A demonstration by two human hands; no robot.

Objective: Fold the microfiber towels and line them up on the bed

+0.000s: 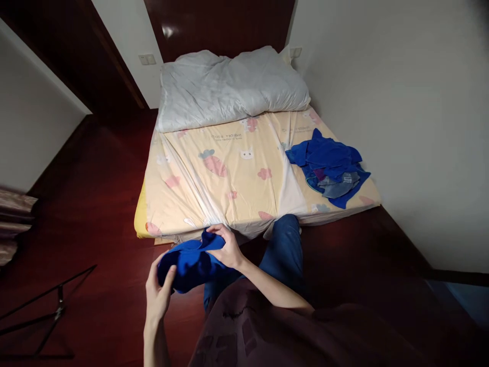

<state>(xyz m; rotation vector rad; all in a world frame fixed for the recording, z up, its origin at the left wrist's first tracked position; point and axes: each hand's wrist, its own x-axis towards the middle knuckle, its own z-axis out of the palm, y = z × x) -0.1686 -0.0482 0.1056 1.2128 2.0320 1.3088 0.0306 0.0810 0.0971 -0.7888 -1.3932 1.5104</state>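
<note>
A folded or bunched piece of blue cloth [194,262] hangs between my hands, in front of the foot of the bed. My left hand [159,285] grips its left end, thumb on the near side and fingers behind. At the upper right edge, my right hand [226,247] pinches the cloth between thumb and fingers. Its exact kind of garment cannot be made out. On the right side of the mattress lies a heap of blue clothes [324,158], with a grey garment [338,184] showing at its near side.
The bed [237,173] has a yellow sheet with carrot and rabbit prints. A pale quilt [233,89] lies folded at its head. A black metal stand [57,311] is on the dark red floor at lower left, near a curtain [15,214]. A wall rises at right.
</note>
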